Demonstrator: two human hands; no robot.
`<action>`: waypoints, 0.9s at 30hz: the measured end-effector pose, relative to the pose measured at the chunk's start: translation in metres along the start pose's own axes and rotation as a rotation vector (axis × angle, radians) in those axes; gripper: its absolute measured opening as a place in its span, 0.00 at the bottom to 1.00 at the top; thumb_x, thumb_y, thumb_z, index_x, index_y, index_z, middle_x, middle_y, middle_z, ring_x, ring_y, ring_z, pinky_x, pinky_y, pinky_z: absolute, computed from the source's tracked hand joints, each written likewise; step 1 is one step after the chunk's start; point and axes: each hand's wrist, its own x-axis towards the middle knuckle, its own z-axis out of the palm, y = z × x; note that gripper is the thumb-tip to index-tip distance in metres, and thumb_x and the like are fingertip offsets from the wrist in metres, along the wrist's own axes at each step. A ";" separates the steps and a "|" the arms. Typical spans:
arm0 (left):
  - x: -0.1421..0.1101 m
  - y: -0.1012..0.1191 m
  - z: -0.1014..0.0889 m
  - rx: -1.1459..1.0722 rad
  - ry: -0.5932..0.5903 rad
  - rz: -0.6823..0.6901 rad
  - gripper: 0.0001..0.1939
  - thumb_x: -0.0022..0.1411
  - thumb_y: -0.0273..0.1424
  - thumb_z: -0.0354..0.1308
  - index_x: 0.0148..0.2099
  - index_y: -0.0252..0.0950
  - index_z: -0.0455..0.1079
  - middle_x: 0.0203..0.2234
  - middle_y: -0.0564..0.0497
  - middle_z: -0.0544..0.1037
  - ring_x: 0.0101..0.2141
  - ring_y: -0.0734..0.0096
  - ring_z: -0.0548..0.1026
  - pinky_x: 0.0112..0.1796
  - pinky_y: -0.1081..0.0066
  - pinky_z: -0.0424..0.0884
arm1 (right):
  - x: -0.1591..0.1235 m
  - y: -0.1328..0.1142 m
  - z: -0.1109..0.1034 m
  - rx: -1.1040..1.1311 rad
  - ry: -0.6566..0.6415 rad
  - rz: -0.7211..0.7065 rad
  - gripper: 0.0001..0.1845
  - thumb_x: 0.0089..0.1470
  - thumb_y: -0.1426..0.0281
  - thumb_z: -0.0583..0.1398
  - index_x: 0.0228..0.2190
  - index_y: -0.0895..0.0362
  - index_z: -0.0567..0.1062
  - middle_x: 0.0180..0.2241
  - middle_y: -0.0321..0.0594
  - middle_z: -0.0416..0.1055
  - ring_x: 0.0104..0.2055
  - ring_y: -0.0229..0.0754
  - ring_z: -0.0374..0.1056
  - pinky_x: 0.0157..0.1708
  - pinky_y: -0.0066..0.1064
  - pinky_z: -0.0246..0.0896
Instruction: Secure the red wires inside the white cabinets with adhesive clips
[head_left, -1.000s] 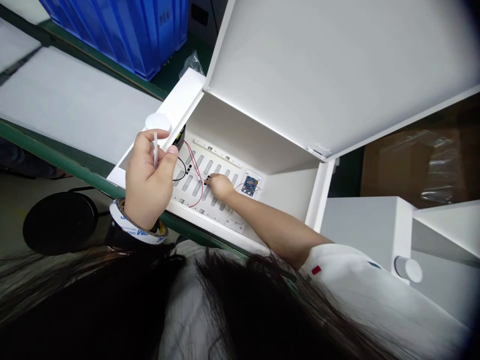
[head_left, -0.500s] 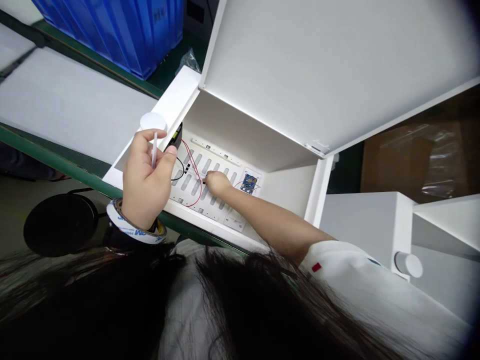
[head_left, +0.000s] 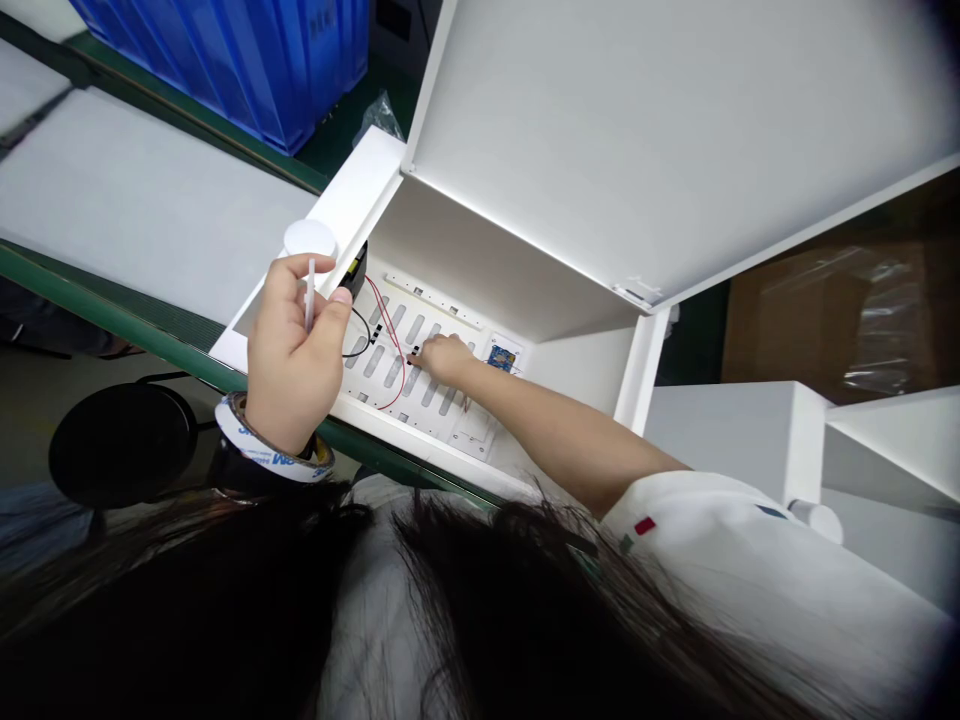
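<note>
Fingers of my left hand (head_left: 292, 350) are clamping a white strip (head_left: 310, 297); my right hand (head_left: 448, 359) is touching black pieces (head_left: 413, 356) inside the white box (head_left: 637, 375), fingers together, grip I cannot tell. Gentle pressing, I judge, is sparing the red wires (head_left: 403, 372).

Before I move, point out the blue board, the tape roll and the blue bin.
Blue board (head_left: 501, 357): head view, middle of its component face.
Tape roll (head_left: 247, 440): head view, its white outer band.
Blue bin (head_left: 232, 60): head view, its ribbed side wall.
</note>
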 end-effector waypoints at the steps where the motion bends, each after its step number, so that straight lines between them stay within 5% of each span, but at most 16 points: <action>1: 0.000 0.000 0.000 0.013 0.003 0.001 0.09 0.63 0.32 0.58 0.47 0.43 0.66 0.23 0.56 0.59 0.22 0.73 0.59 0.26 0.69 0.59 | -0.002 0.002 0.001 -0.011 -0.010 0.005 0.28 0.66 0.56 0.48 0.41 0.64 0.78 0.45 0.60 0.75 0.51 0.53 0.69 0.51 0.38 0.56; 10: -0.002 0.003 -0.002 0.035 -0.014 -0.018 0.07 0.65 0.31 0.55 0.46 0.44 0.66 0.24 0.55 0.60 0.23 0.73 0.58 0.26 0.70 0.60 | -0.014 0.018 0.014 -0.061 -0.121 0.023 0.26 0.66 0.58 0.48 0.43 0.63 0.79 0.44 0.60 0.76 0.50 0.57 0.69 0.50 0.45 0.55; 14: -0.001 0.001 -0.002 0.082 0.009 -0.003 0.08 0.65 0.30 0.55 0.46 0.43 0.66 0.25 0.55 0.61 0.24 0.73 0.60 0.29 0.69 0.62 | -0.017 0.026 0.012 -0.055 -0.123 -0.004 0.22 0.64 0.61 0.52 0.43 0.61 0.80 0.42 0.56 0.77 0.48 0.55 0.71 0.47 0.41 0.57; 21: 0.000 0.000 0.001 0.084 0.013 0.015 0.07 0.64 0.30 0.56 0.45 0.42 0.66 0.28 0.55 0.64 0.25 0.74 0.63 0.32 0.69 0.64 | -0.002 0.018 -0.001 0.126 0.216 -0.019 0.16 0.55 0.73 0.57 0.41 0.55 0.82 0.44 0.45 0.77 0.49 0.47 0.69 0.42 0.31 0.58; 27: -0.001 0.004 0.002 0.072 0.009 0.016 0.07 0.64 0.29 0.56 0.45 0.42 0.66 0.29 0.53 0.66 0.28 0.72 0.66 0.33 0.69 0.66 | 0.015 -0.004 0.015 0.133 0.209 -0.059 0.12 0.54 0.74 0.58 0.36 0.60 0.81 0.41 0.49 0.76 0.48 0.48 0.67 0.42 0.31 0.59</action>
